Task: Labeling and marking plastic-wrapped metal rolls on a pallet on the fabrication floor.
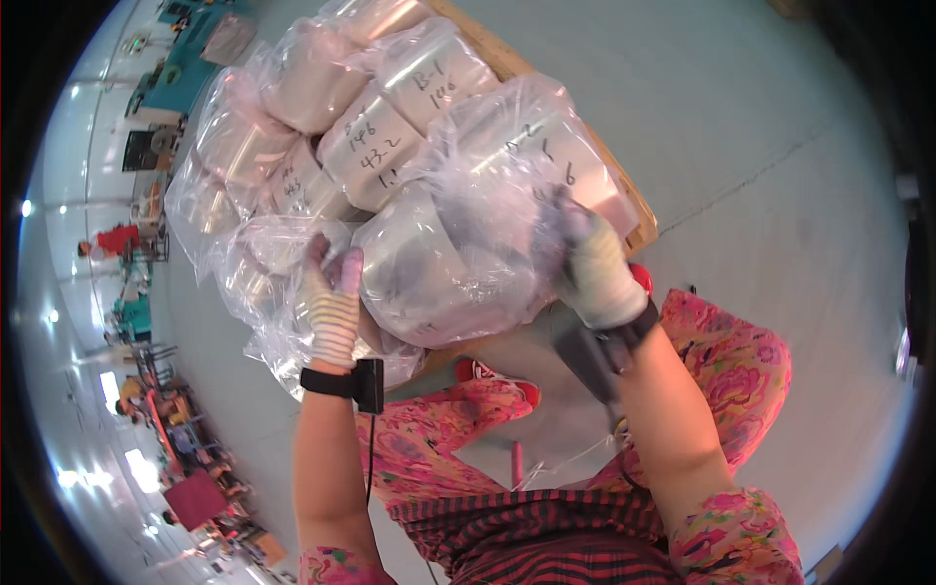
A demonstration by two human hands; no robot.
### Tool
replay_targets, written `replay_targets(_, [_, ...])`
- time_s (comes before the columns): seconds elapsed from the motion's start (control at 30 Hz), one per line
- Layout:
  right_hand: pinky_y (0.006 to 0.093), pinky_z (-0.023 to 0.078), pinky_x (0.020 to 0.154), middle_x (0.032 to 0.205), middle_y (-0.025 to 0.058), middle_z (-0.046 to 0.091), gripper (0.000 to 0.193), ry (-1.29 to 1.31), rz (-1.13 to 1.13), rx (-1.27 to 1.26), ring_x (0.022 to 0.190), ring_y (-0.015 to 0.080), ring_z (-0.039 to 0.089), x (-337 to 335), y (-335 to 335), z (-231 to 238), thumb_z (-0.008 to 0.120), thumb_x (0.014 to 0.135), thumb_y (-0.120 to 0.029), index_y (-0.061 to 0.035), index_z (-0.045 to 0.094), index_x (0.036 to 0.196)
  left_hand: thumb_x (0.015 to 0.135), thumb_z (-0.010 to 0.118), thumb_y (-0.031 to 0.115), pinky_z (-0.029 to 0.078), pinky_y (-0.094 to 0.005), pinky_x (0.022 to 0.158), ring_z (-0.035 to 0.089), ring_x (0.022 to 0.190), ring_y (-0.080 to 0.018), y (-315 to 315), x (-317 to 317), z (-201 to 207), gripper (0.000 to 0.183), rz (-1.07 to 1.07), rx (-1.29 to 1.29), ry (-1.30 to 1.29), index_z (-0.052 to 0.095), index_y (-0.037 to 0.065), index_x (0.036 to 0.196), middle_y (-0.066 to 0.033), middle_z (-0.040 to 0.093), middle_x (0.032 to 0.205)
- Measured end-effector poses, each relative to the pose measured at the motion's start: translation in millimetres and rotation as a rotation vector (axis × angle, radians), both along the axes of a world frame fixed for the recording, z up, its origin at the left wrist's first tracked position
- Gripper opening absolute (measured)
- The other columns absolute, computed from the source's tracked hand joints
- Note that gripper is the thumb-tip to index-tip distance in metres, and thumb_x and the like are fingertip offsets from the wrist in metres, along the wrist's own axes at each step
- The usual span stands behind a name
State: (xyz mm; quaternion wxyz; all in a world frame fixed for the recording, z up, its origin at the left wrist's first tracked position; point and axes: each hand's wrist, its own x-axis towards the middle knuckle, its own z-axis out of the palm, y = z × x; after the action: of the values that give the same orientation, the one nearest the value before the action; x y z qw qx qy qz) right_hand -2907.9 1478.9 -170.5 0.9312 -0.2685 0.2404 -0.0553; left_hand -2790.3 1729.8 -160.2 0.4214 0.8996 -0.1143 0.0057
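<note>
The gloved left hand (332, 302) and right hand (597, 263) are at plastic-bagged silvery rolls (409, 255).

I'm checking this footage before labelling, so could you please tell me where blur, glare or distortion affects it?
Head view: the gloved right hand is blurred, the gloved left hand clearer; head view: glare streaks the clear plastic bags, and lights at the left blow out to white; head view: fisheye bending and a dark border toward the edges.

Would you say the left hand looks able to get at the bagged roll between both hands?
Probably yes: the left hand is right beside the bagged roll, with no other roll visibly between them.
</note>
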Motion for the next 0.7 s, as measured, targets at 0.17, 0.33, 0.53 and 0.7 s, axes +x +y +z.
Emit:
replay_targets(0.17, [0.0308,0.050,0.071,0.087,0.0040,0.056,0.037,0.020,0.228,0.404,0.081,0.0170,0.057,-30,28,-50,0.065,0.081,-0.033,-0.0068,0.054,0.105,0.078,0.063,0.015,0.048,-0.0328,0.071,0.060,0.081,-0.0246,-1,-91,-12,0.030,-0.077,-0.011,-0.204,0.055,0.000,0.102,-0.0138,0.061,0.090])
replay_targets(0.33, [0.0279,0.049,0.076,0.105,0.0098,0.056,0.034,-0.766,0.520,-1.092,0.093,0.0191,0.058,11,24,-83,0.051,0.089,-0.023,-0.0046,0.050,0.117,0.070,0.065,0.014,0.049,-0.0390,0.071,0.061,0.079,-0.0308,-49,-158,-16,0.018,-0.763,0.039,-0.074,0.060,0.007,0.086,-0.0108,0.063,0.087])
replay_targets(0.53, [0.0395,0.045,0.083,0.100,0.0143,0.062,0.034,-0.679,1.144,-1.385,0.090,0.0309,0.058,60,44,5,0.045,0.086,-0.026,-0.0057,0.056,0.111,0.081,0.050,0.024,0.047,-0.0431,0.067,0.060,0.075,-0.0320,-56,-140,-19,0.032,-0.772,0.417,-0.400,0.056,0.006,0.107,-0.0160,0.060,0.100])
replay_targets(0.7, [0.0432,0.042,0.088,0.109,0.0175,0.057,0.035,-0.812,0.864,-1.747,0.105,0.0337,0.051,80,17,27,0.050,0.082,-0.024,-0.0050,0.056,0.111,0.084,0.051,0.034,0.047,-0.0435,0.067,0.061,0.072,-0.0318,-59,-82,-37,0.029,-0.418,0.575,-0.075,0.064,0.009,0.087,-0.0142,0.063,0.074])
